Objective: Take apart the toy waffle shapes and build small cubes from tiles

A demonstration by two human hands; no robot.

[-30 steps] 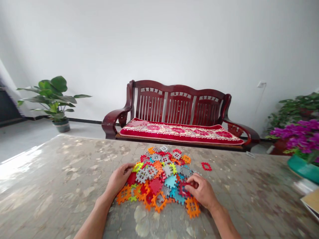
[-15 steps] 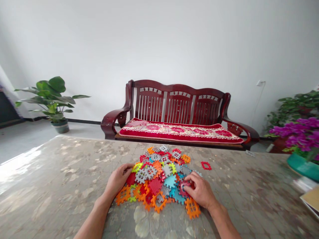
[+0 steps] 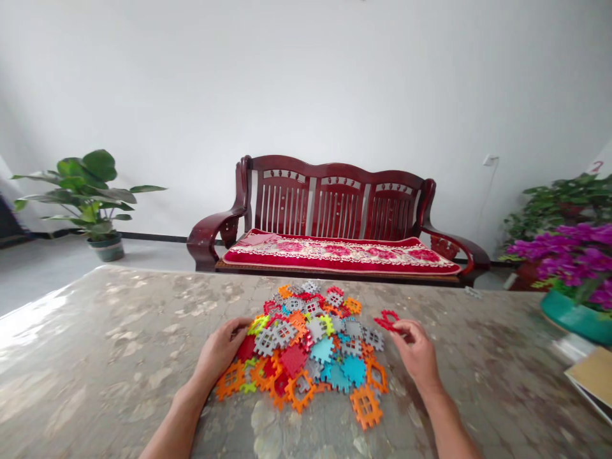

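Observation:
A pile of flat notched plastic tiles (image 3: 310, 344) in orange, red, grey, blue and lime lies on the table in front of me. My left hand (image 3: 220, 349) rests on the pile's left edge, fingers curled over a dark red tile (image 3: 246, 348). My right hand (image 3: 417, 352) is off the pile's right side, its fingertips pinching a red open-frame tile (image 3: 386, 321) just beside another red frame tile lying on the table. An orange grid tile (image 3: 366, 407) sits nearest me.
The table (image 3: 109, 357) has a glossy mottled beige cover. A teal pot with purple flowers (image 3: 574, 280) and some books (image 3: 593, 376) stand at the right edge. Beyond the table are a dark wooden bench (image 3: 335, 223) with a red cushion and a potted plant (image 3: 90, 197).
My right hand lifted off the pile's right front and moved right and away, carrying a red frame tile toward the loose red one. The left hand stayed put; the view shifted slightly.

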